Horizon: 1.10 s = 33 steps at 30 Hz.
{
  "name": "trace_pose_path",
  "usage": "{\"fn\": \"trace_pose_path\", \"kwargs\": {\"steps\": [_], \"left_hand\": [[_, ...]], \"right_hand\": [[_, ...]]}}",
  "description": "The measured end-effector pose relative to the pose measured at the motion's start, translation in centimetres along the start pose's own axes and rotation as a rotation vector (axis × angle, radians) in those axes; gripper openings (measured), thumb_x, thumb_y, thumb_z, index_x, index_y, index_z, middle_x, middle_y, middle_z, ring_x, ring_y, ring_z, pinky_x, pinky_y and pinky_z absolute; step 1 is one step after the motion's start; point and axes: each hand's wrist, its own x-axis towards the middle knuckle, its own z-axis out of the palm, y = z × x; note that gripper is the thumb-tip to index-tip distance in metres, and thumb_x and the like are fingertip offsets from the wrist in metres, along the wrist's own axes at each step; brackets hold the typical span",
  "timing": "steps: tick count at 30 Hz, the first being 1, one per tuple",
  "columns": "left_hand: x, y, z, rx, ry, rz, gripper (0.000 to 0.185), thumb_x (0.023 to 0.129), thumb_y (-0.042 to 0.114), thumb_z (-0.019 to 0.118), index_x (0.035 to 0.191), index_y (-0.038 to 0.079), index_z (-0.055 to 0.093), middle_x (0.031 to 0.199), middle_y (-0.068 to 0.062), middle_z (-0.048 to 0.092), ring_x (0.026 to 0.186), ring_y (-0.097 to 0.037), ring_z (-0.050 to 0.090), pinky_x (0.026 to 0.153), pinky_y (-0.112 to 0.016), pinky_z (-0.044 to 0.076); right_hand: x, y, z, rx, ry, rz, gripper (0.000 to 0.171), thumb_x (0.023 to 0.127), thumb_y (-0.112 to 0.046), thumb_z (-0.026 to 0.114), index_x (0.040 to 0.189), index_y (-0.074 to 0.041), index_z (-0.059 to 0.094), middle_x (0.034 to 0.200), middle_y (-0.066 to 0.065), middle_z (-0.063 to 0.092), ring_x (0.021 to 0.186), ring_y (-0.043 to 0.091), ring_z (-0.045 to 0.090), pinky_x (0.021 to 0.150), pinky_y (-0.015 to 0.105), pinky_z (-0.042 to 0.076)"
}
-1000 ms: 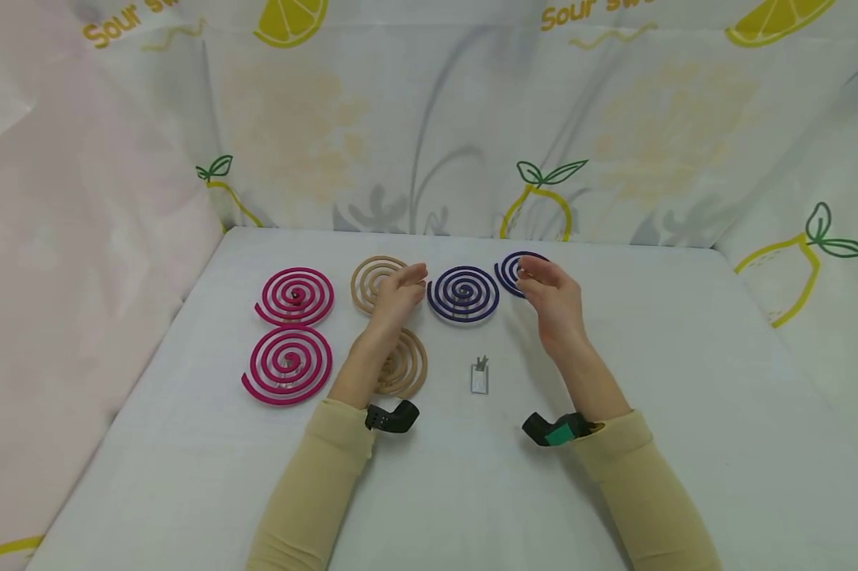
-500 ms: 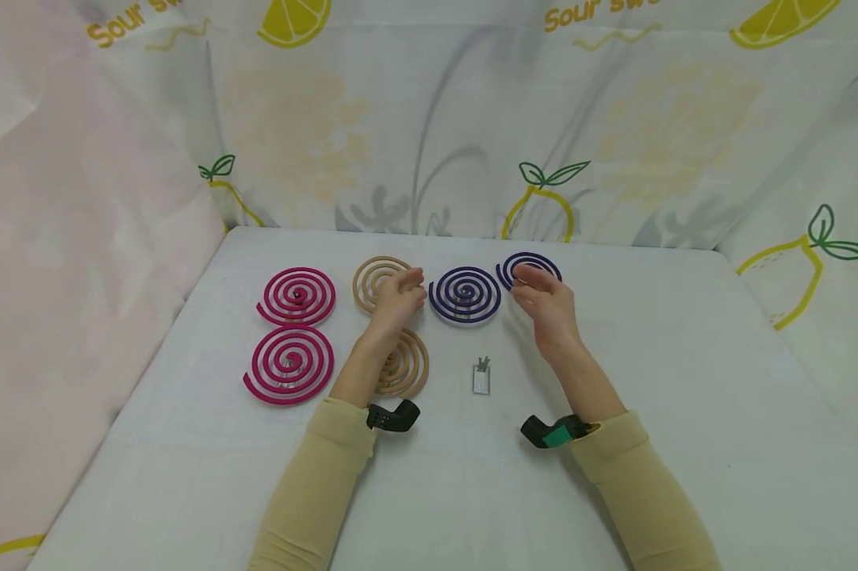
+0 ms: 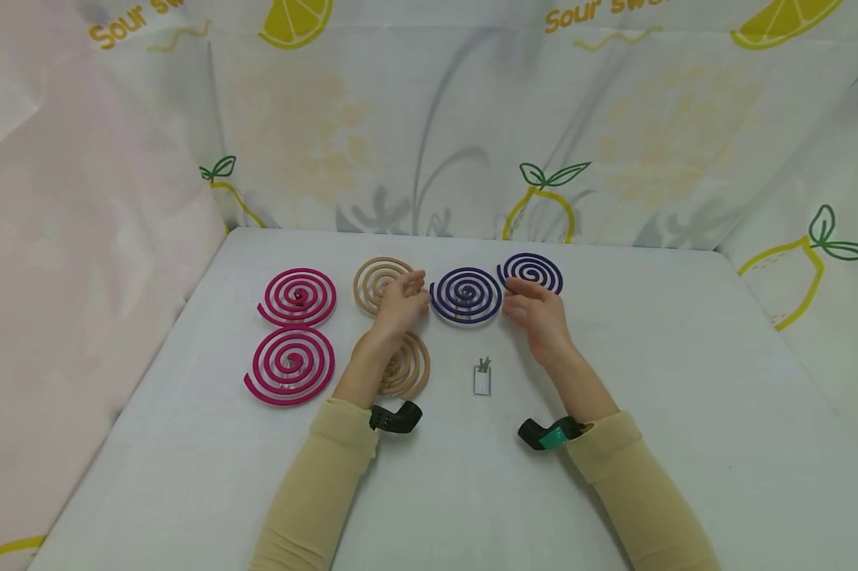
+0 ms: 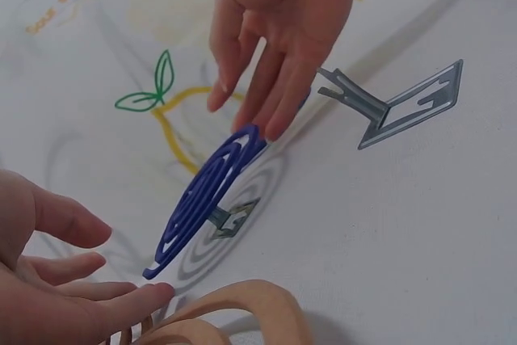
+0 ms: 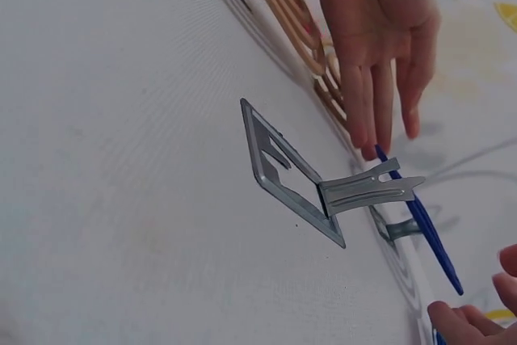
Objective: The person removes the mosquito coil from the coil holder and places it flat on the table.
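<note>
the near purple mosquito coil sits raised on its metal stand, at about 12 o'clock from the spare metal coil stand that lies bare on the white table. the left hand is at the coil's 9 o'clock edge, fingers straight and loosely spread, tips just beside the rim; contact cannot be confirmed. the right hand is at its 3 o'clock edge, fingers extended and slightly apart, tips at the rim; the left wrist view shows them close over the coil's far edge. neither hand grips anything. a second purple coil lies at 1 o'clock of the first. two tan coils lie under and behind the left forearm. two pink coils lie at 9 o'clock.
</note>
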Motion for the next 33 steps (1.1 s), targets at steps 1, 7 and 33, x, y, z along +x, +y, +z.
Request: {"fn": "trace_pose_path", "kwargs": {"steps": [1,7,33], "left_hand": [[0.0,0.0,0.0,-0.004,0.000,-0.001,0.060,0.089,-0.005,0.047,0.149,-0.003,0.039,0.155,-0.023,0.039,0.145,-0.029,0.039,0.110,-0.040,0.046],[0.1,-0.2,0.4,-0.047,-0.017,-0.015,0.061,0.089,-0.009,0.045,0.149,-0.005,0.038,0.156,-0.025,0.036,0.146,-0.030,0.037,0.111,-0.040,0.045],[0.0,-0.5,0.3,-0.150,-0.065,-0.013,0.056,0.097,-0.007,0.047,0.151,-0.004,0.034,0.151,-0.028,0.041,0.135,-0.037,0.049,0.110,-0.044,0.046]], "right_hand": [[0.0,0.1,0.0,-0.004,-0.006,-0.001,0.048,0.095,0.008,0.051,0.143,0.008,0.047,0.138,0.020,0.053,0.106,0.014,0.057,0.098,0.024,0.053],[0.1,0.6,0.2,-0.005,-0.042,-0.001,0.048,0.096,0.008,0.050,0.144,0.010,0.044,0.149,0.023,0.045,0.106,0.014,0.059,0.113,0.039,0.043],[0.4,1.4,0.3,0.053,-0.114,0.045,0.058,0.095,0.011,0.045,0.152,0.005,0.034,0.154,0.021,0.039,0.102,0.010,0.057,0.096,0.028,0.055]]}}
